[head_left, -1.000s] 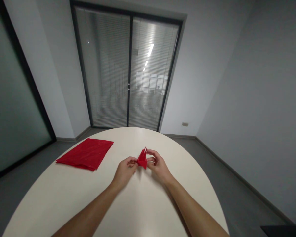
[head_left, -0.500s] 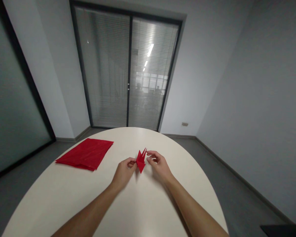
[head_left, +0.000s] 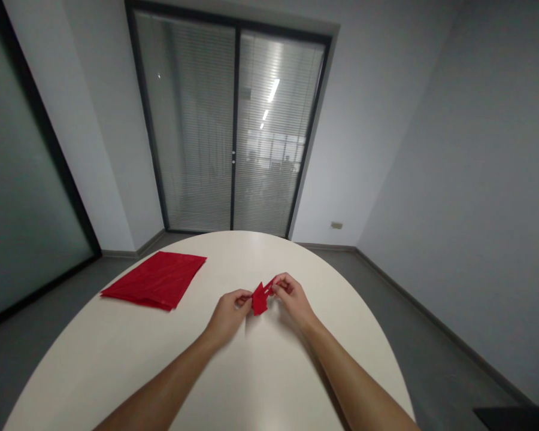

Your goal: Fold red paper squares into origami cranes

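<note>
A small piece of folded red paper [head_left: 260, 301], with several pointed flaps, is held between my two hands above the table. My left hand [head_left: 229, 310] pinches its left corner between thumb and fingers. On the other side, my right hand [head_left: 291, 297] is closed on the narrow points that stick out to the upper right. The fingertips hide the ends of those points. Further left on the table lies a stack of red paper sheets [head_left: 157, 280], its edges slightly uneven, with neither hand touching it.
The round white table [head_left: 260, 383] fills the space in front of me. Beyond its far edge stand glass panels with blinds [head_left: 197, 137] in a dark frame. A dark flat object [head_left: 516, 417] shows at the lower right corner.
My right hand has closed on the narrow points, where it was apart from the paper before. The folded paper has turned clockwise, its points now leaning further right. The stack lies unmoved.
</note>
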